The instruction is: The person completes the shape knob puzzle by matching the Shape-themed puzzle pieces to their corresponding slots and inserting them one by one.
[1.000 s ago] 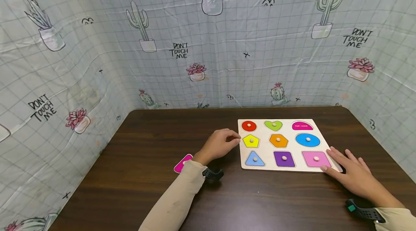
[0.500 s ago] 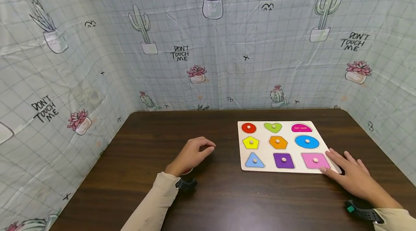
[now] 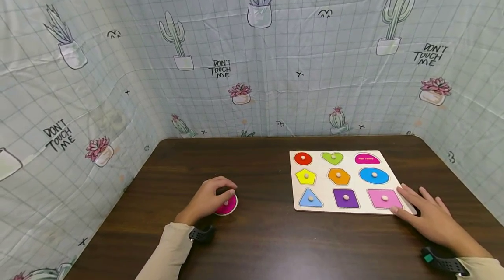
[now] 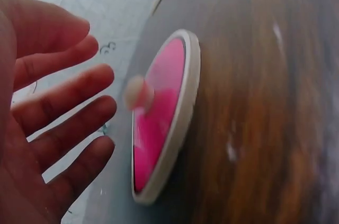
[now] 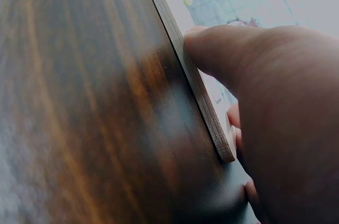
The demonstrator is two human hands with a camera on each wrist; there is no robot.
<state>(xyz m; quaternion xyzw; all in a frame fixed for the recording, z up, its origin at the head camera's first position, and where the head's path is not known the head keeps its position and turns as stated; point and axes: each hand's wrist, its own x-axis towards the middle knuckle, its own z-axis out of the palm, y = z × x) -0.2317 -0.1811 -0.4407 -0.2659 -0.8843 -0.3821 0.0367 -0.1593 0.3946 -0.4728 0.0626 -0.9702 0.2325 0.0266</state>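
A pink half-round puzzle piece (image 4: 159, 118) with a small round knob (image 4: 139, 93) lies on the table, left of the board. My left hand (image 3: 207, 199) hovers over it, fingers apart and loosely bent; in the left wrist view the fingertips are clear of the knob. The white shape puzzle board (image 3: 320, 183) carries knobbed shapes in rows, among them a yellow pentagon (image 3: 306, 176), a purple square (image 3: 346, 198) and a blue oval (image 3: 373, 175). Its half-round slot (image 3: 367, 158) shows printed lettering and no knob. My right hand (image 3: 431, 218) rests on the board's near right corner, thumb on its edge.
The dark wooden table (image 3: 267, 245) stretches around the board. Behind it and at both sides hangs a printed cloth (image 3: 267, 52) with cactus drawings. A black strap (image 3: 202, 234) is on the left wrist, another strap (image 3: 445, 262) on the right.
My left hand has moved left from the board's left edge to the pink half-round piece, which the arm partly hid before. The right hand has stayed on the board's corner.
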